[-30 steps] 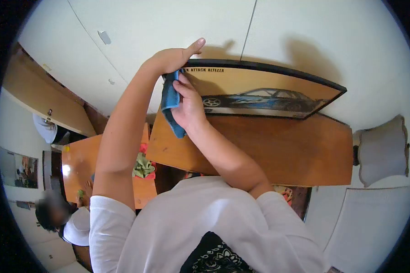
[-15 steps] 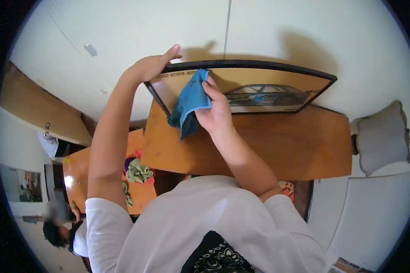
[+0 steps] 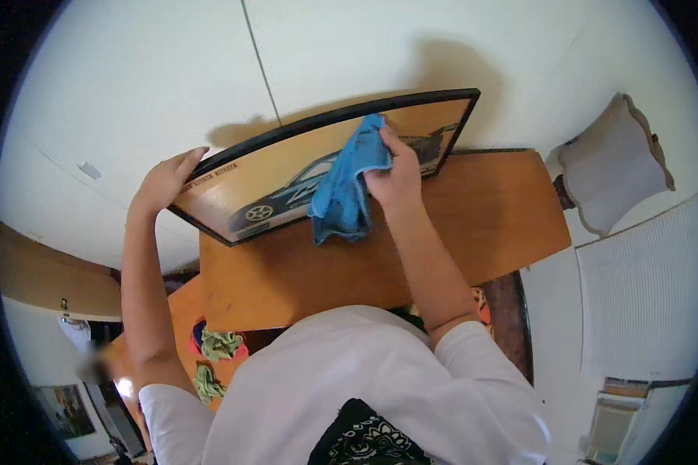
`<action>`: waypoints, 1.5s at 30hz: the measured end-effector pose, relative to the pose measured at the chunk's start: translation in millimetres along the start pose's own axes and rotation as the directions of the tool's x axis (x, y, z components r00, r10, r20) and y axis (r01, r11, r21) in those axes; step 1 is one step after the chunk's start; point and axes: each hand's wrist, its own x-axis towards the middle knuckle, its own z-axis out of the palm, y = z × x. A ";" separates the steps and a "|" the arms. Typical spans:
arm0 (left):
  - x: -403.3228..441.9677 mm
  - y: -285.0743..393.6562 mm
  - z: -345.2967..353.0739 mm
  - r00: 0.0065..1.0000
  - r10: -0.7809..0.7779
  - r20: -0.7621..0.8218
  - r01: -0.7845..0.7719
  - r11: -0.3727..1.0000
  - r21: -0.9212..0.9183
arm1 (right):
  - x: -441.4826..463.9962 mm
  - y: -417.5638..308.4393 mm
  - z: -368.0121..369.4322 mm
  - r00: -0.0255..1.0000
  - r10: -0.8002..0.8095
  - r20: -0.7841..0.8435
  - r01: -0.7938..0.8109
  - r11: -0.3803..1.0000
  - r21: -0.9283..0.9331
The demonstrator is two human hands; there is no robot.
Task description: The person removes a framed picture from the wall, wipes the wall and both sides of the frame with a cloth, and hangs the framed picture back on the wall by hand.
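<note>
A black-framed picture (image 3: 275, 167) of a car leans upright against the wall, its lower edge on a wooden tabletop (image 3: 488, 225). My left hand (image 3: 165, 180) grips the frame at its upper left corner, thumb along the top edge and the other fingers mostly hidden behind. In my right hand (image 3: 398, 174) is a blue cloth (image 3: 345, 194), bunched and pressed to the picture's front right of its middle. The cloth's loose end hangs down over the lower frame edge and covers part of the car.
A grey scalloped lampshade (image 3: 620, 167) stands beyond the tabletop's right end. To the lower left, a lower orange-brown table (image 3: 182, 302) carries a heap of coloured cloths (image 3: 219, 343) and a green cloth (image 3: 207, 384). A wooden door (image 3: 54, 271) is at far left.
My right hand has moved the blue cloth rightward across the picture from near its left end. My left hand still holds the same corner. The whole view has turned and shifted.
</note>
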 end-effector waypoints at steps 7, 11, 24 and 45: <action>-4.5 10.9 -6.0 0.996 0.083 0.036 -0.079 0.991 -0.106 | 17.4 -73.6 -14.2 0.990 -0.133 0.040 0.134 0.991 -0.022; -2.5 10.9 -6.3 0.992 0.110 0.055 -0.104 0.990 -0.098 | 48.9 -97.7 -39.4 0.989 -0.136 0.062 0.136 0.991 0.010; -6.3 19.2 -8.2 0.994 0.105 0.041 -0.102 0.992 -0.073 | 65.9 -143.8 -42.3 0.952 -0.298 -0.067 0.298 0.955 -0.018; 2.7 8.4 -9.5 0.969 0.177 0.170 -0.136 0.964 -0.227 | -37.4 -198.7 -91.6 0.954 -0.260 0.151 0.231 0.311 -0.922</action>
